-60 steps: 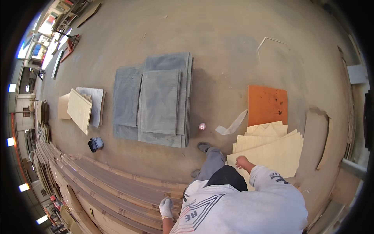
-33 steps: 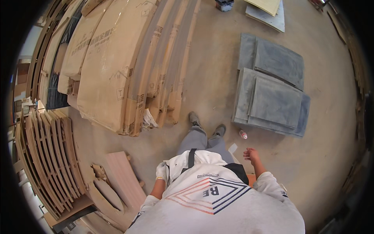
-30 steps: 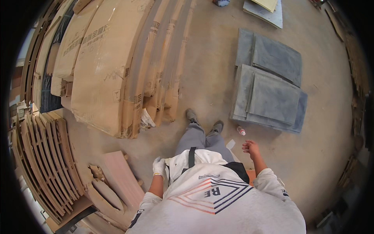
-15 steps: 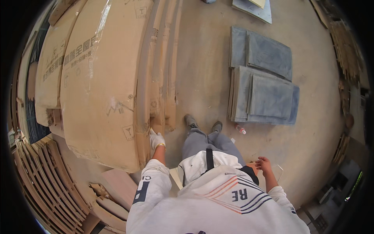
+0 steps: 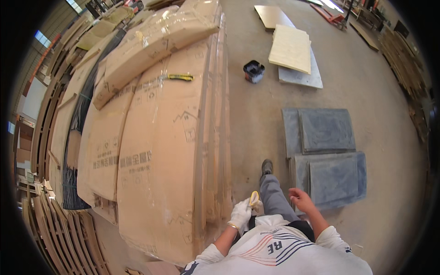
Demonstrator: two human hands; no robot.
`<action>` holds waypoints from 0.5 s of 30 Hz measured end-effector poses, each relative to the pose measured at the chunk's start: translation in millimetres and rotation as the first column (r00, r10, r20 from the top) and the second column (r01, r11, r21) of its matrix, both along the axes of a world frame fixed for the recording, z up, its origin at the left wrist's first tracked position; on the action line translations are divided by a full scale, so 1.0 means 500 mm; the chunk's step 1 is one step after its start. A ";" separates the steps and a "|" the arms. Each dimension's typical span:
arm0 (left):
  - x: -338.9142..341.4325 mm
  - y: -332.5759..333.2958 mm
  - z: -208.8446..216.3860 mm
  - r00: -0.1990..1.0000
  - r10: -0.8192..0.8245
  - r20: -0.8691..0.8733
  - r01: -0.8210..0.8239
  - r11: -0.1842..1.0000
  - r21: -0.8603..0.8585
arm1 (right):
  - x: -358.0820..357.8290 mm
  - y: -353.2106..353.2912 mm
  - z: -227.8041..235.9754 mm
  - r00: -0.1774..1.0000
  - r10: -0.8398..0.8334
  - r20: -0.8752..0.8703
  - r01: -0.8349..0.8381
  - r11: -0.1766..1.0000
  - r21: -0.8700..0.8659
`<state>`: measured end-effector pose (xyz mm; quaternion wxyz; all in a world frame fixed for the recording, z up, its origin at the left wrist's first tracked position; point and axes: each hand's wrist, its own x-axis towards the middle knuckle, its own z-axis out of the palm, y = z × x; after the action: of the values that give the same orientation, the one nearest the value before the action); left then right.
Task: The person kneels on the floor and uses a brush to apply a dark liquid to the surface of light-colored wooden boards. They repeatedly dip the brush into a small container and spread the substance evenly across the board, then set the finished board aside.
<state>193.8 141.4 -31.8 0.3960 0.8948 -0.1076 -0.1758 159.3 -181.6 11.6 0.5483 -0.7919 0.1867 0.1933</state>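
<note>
"What have you got there?"

"My left hand (image 5: 240, 213), gloved, grips what looks like a loose, yellow-cuffed glove (image 5: 255, 205) in front of me. My bare right hand (image 5: 300, 200) looks empty, fingers loosely curled, near the grey boards (image 5: 333, 176)."

"And the step?"

"Handling that glove, I'd judge; the next move calls for spreading its cuff wide. Farther off, a yellow knife (image 5: 181, 77) lies on the cartons (image 5: 160, 158)."

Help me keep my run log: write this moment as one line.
left hand: gloved, holds yellow-rimmed item, likely glove | right hand: bare, looks empty | yellow knife: on brown carton
</note>
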 end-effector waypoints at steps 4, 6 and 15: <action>0.260 -0.088 0.128 0.961 -0.275 0.013 0.274 0.960 0.051 | 0.307 0.072 0.050 0.743 0.528 0.411 -0.485 0.848 -0.213; 0.373 -0.135 0.195 0.965 -0.258 -0.041 0.261 0.960 0.100 | 0.430 0.080 0.104 0.700 0.627 0.341 -0.608 0.774 -0.175; 0.768 -0.254 0.276 0.980 -0.139 -0.141 0.169 0.958 0.233 | 0.807 -0.097 0.128 0.848 0.471 0.243 -0.457 0.882 -0.113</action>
<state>577.9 14.4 106.1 0.2740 0.9130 -0.1300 -0.2728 563.0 -230.1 75.4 0.4851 -0.8455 -0.0798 0.2082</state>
